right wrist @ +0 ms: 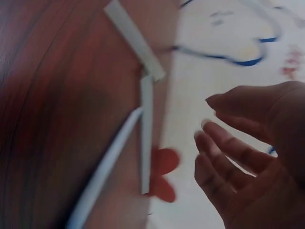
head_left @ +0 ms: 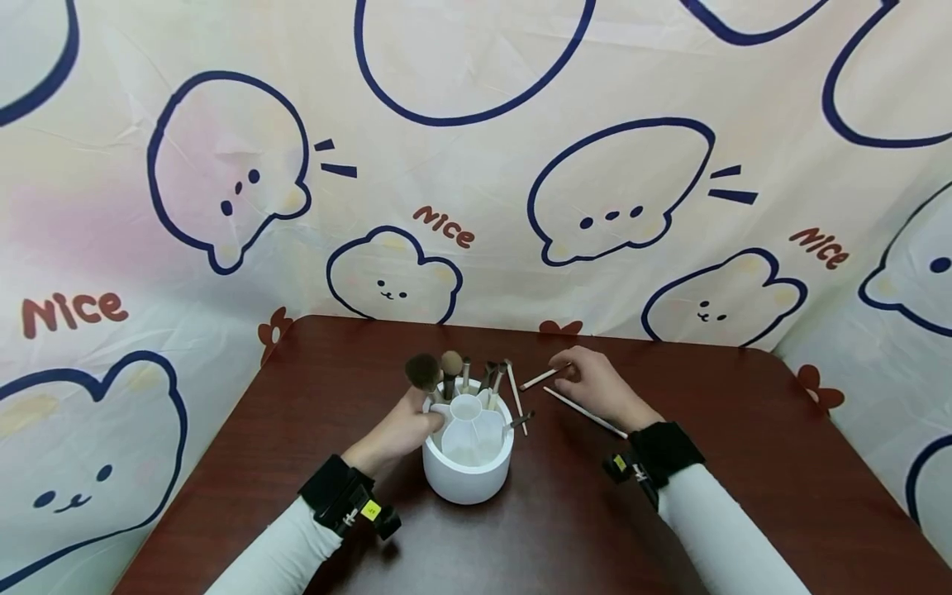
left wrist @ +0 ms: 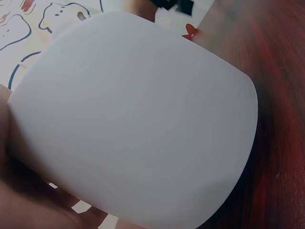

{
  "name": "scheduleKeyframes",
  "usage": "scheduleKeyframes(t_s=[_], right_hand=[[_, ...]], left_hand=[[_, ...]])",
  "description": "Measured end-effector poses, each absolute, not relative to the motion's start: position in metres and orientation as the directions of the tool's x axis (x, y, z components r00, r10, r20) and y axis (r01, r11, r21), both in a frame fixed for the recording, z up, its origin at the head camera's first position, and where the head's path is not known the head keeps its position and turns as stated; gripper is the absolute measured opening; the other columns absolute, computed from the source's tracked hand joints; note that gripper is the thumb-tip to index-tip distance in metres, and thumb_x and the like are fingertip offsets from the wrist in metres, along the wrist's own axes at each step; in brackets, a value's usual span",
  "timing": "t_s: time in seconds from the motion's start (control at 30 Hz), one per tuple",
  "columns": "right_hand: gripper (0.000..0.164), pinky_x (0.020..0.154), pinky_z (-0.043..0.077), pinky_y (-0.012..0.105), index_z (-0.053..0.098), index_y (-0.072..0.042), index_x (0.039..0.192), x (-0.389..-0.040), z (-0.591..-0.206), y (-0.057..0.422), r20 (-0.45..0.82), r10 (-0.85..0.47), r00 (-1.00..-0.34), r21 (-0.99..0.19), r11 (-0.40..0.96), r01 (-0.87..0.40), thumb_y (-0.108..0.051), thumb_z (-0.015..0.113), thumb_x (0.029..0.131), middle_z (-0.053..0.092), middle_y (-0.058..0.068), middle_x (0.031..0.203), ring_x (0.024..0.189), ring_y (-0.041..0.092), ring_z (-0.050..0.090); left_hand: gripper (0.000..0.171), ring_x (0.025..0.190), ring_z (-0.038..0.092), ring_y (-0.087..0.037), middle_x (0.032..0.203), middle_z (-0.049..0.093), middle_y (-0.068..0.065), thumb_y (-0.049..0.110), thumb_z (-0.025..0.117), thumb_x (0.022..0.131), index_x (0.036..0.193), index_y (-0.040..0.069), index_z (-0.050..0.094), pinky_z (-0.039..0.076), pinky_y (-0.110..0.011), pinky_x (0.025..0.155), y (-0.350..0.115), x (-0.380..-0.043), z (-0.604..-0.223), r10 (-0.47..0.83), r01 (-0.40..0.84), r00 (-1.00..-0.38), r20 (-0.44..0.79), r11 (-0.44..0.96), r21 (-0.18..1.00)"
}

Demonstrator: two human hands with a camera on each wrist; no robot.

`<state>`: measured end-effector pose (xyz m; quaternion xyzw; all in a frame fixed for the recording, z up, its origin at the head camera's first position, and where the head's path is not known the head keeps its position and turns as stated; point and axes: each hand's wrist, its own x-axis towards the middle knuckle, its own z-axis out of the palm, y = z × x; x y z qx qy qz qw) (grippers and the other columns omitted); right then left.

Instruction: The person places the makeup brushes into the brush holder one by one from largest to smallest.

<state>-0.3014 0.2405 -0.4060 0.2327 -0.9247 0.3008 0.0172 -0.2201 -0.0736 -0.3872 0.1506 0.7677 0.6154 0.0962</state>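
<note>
My left hand point(head_left: 405, 428) grips the white round brush holder point(head_left: 467, 483) at its left rim, thumb over the edge and fingers along the outside. Its smooth wall point(left wrist: 138, 114) fills most of the left wrist view. Several makeup brushes stand at the back of the holder, among them a large dark fluffy brush point(head_left: 422, 372) and a tan-headed brush point(head_left: 451, 364). My right hand point(head_left: 595, 387) hovers by a short pale stick point(head_left: 540, 378). Its fingers point(right wrist: 228, 167) are loosely bent with nothing between them in the right wrist view.
A long white stick point(head_left: 583, 411) lies on the dark brown table point(head_left: 357, 549) below my right hand. Another pale stick point(head_left: 516, 392) leans close to the holder's right side, with a small dark-tipped brush point(head_left: 523, 419) near it. A printed cloth point(head_left: 491, 182) hangs behind the table.
</note>
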Motion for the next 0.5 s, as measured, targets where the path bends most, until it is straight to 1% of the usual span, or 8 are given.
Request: scheduleKeyframes(t_s=[0.03, 0.13, 0.2, 0.27, 0.37, 0.5], right_hand=[[0.028, 0.076, 0.048, 0.041, 0.059, -0.005, 0.114, -0.307, -0.413, 0.24, 0.153, -0.416, -0.896, -0.511, 0.743, -0.432, -0.005, 0.062, 0.086, 0.057, 0.011, 0.109, 0.092, 0.023, 0.054], [0.031, 0.082, 0.046, 0.044, 0.06, -0.002, 0.115, -0.319, -0.428, 0.23, 0.111, -0.421, -0.9, -0.351, 0.831, -0.432, -0.006, 0.064, 0.085, 0.056, 0.015, 0.113, 0.099, 0.028, 0.051], [0.03, 0.083, 0.046, 0.045, 0.062, -0.003, 0.113, -0.324, -0.434, 0.222, 0.109, -0.438, -0.892, -0.226, 0.863, -0.452, -0.005, 0.063, 0.083, 0.057, 0.013, 0.11, 0.101, 0.029, 0.05], [0.026, 0.08, 0.047, 0.043, 0.064, -0.006, 0.109, -0.328, -0.437, 0.214, 0.113, -0.452, -0.885, -0.128, 0.876, -0.464, -0.004, 0.062, 0.083, 0.058, 0.01, 0.103, 0.097, 0.027, 0.051], [0.02, 0.072, 0.048, 0.041, 0.067, -0.008, 0.097, -0.333, -0.44, 0.206, 0.118, -0.469, -0.875, -0.055, 0.877, -0.477, 0.002, 0.06, 0.081, 0.058, 0.006, 0.091, 0.087, 0.025, 0.051], [0.018, 0.067, 0.047, 0.037, 0.067, -0.012, 0.085, -0.339, -0.441, 0.201, 0.098, -0.469, -0.878, -0.037, 0.88, -0.474, 0.005, 0.061, 0.08, 0.056, 0.002, 0.082, 0.081, 0.022, 0.05]], left_hand=[[0.073, 0.126, 0.023, -0.024, 0.147, 0.025, -0.017, -0.007, 0.047, 0.075, 0.143, -0.001, 0.024, 0.023, -0.045, 0.098, -0.074, -0.22, -0.388, 0.348, 0.102, -0.937, 0.028, 0.195, 0.976], [0.074, 0.128, 0.021, -0.025, 0.148, 0.022, -0.018, -0.007, 0.047, 0.075, 0.144, -0.002, 0.022, 0.022, -0.047, 0.1, -0.074, -0.223, -0.394, 0.342, 0.072, -0.94, 0.002, 0.194, 0.978], [0.075, 0.129, 0.018, -0.024, 0.149, 0.02, -0.016, -0.006, 0.048, 0.075, 0.145, 0.0, 0.02, 0.02, -0.048, 0.1, -0.074, -0.228, -0.403, 0.341, 0.049, -0.94, -0.018, 0.187, 0.981], [0.077, 0.13, 0.017, -0.023, 0.15, 0.018, -0.015, -0.006, 0.048, 0.076, 0.146, 0.003, 0.019, 0.02, -0.048, 0.1, -0.075, -0.233, -0.412, 0.34, 0.046, -0.94, -0.019, 0.184, 0.982], [0.077, 0.131, 0.016, -0.022, 0.151, 0.018, -0.013, -0.005, 0.049, 0.076, 0.147, 0.006, 0.019, 0.02, -0.047, 0.1, -0.076, -0.239, -0.422, 0.341, 0.059, -0.94, -0.006, 0.18, 0.982], [0.077, 0.131, 0.015, -0.022, 0.151, 0.019, -0.014, -0.005, 0.049, 0.076, 0.147, 0.007, 0.02, 0.02, -0.047, 0.1, -0.077, -0.242, -0.423, 0.346, 0.083, -0.938, 0.017, 0.177, 0.981]])
